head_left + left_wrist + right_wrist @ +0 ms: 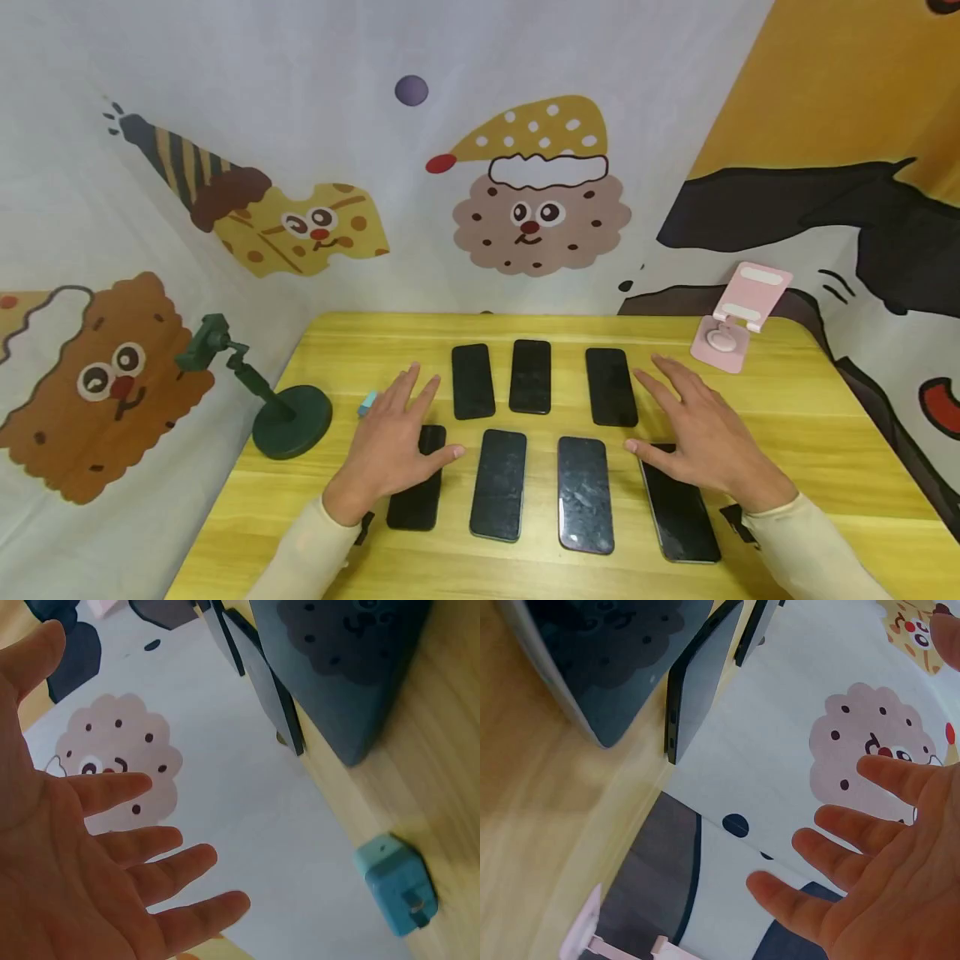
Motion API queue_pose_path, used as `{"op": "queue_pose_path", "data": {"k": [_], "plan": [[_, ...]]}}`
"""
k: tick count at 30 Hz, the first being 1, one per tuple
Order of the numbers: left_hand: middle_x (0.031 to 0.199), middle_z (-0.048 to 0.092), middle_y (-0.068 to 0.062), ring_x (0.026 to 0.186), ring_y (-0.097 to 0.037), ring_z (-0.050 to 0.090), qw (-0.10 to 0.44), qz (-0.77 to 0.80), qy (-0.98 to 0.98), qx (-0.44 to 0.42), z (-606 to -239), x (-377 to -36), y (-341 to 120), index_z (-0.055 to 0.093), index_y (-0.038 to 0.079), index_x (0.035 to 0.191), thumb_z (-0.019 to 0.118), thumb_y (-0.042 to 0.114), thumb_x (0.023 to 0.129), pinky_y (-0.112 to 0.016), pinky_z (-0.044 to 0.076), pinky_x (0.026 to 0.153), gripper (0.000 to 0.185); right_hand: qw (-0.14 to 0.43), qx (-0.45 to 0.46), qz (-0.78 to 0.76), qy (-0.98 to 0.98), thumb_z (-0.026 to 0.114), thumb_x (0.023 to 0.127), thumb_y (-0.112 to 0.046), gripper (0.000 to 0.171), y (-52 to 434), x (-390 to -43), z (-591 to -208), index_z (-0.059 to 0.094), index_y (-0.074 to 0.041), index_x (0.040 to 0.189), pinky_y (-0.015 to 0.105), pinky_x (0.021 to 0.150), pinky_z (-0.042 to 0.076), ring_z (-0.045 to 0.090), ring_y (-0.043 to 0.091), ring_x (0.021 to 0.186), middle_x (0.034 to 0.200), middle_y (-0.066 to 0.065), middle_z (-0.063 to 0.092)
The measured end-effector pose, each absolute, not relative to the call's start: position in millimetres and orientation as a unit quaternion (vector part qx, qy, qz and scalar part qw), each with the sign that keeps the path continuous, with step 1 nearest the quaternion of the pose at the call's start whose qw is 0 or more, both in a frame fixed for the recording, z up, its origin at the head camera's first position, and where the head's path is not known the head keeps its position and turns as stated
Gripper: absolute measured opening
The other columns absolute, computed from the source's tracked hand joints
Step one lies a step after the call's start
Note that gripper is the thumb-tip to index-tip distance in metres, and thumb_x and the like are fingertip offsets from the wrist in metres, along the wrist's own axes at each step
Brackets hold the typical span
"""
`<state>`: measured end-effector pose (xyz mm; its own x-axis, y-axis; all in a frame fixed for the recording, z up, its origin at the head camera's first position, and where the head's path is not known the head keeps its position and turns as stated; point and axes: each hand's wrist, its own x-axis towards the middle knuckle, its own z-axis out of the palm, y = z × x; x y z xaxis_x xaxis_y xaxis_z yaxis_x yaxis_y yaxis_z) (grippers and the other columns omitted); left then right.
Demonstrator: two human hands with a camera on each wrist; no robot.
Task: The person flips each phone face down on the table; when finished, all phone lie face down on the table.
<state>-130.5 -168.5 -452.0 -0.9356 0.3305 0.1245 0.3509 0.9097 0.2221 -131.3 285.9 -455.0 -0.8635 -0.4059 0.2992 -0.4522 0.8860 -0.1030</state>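
Seven phones lie face up in two rows on the yellow table (787, 392), and the back middle phone (530, 376) serves as the landmark. To its left lies the back left phone (472, 381), to its right the back right phone (611, 387). In front of it run four more: the near left phone (417, 492), the second phone (499, 483), the third phone (585, 493) and the near right phone (678, 508). The left hand (397, 442) hovers flat, left of and nearer than the landmark, over the far end of the near left phone; its fingers (150, 844) are straight and spread, gripping nothing. The right hand (701, 429) is likewise released, fingers (840, 825) splayed, right of the landmark and over the far end of the near right phone. Whether either palm touches the glass cannot be told. It looks like a pause between handling steps, with both hands poised above the outer phones of the front row. A next move would call for lowering the fingers onto a phone's edges and pinching its sides, as the phones lie close together. Far left of the landmark stands a green stand (288, 417) with a small blue block (367, 404) beside it; far right sits a pink holder (738, 321).
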Motion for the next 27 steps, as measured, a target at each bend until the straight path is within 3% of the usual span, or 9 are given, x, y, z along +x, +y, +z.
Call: {"op": "queue_pose_path", "data": {"k": [5, 9, 15, 27], "plan": [[0.175, 0.025, -0.015, 0.152, -0.044, 0.041, 0.037, -0.140, -0.973, -0.181, -452, -128, -159, 0.036, 0.020, 0.167, 0.068, 0.076, 0.089, -0.064, 0.046, 0.114, 0.102, 0.118, 0.207, 0.134, -0.962, 0.081, 0.087, -0.058, 0.095, 291, -124, -455, 0.043, -0.014, 0.162, 0.072, 0.099, 0.050, 0.046, 0.044, 0.141, 0.165, 0.020, 0.038], [0.170, 0.036, -0.015, 0.146, -0.042, 0.049, 0.045, -0.165, -0.968, -0.182, -453, -126, -148, 0.044, 0.020, 0.163, 0.071, 0.069, 0.090, -0.061, 0.053, 0.106, 0.092, 0.107, 0.191, 0.177, -0.959, 0.082, 0.090, -0.050, 0.089, 296, -120, -458, 0.043, -0.015, 0.162, 0.071, 0.100, 0.050, 0.048, 0.043, 0.141, 0.162, 0.018, 0.043], [0.163, 0.045, -0.013, 0.136, -0.035, 0.058, 0.045, -0.208, -0.959, -0.186, -454, -125, -130, 0.051, 0.020, 0.158, 0.074, 0.059, 0.094, -0.051, 0.060, 0.095, 0.079, 0.094, 0.181, 0.222, -0.954, 0.078, 0.096, -0.041, 0.075, 301, -120, -463, 0.047, -0.009, 0.157, 0.069, 0.100, 0.051, 0.054, 0.042, 0.135, 0.156, 0.019, 0.049], [0.155, 0.050, -0.009, 0.129, -0.028, 0.062, -0.020, -0.283, -0.929, -0.238, -454, -125, -87, 0.053, 0.021, 0.156, 0.067, 0.053, 0.102, -0.050, 0.057, 0.100, 0.064, 0.044, 0.133, 0.278, -0.950, 0.077, 0.099, -0.034, 0.065, 312, -112, -467, 0.051, -0.006, 0.152, 0.057, 0.087, 0.062, 0.061, 0.041, 0.124, 0.146, 0.020, 0.057]]}}
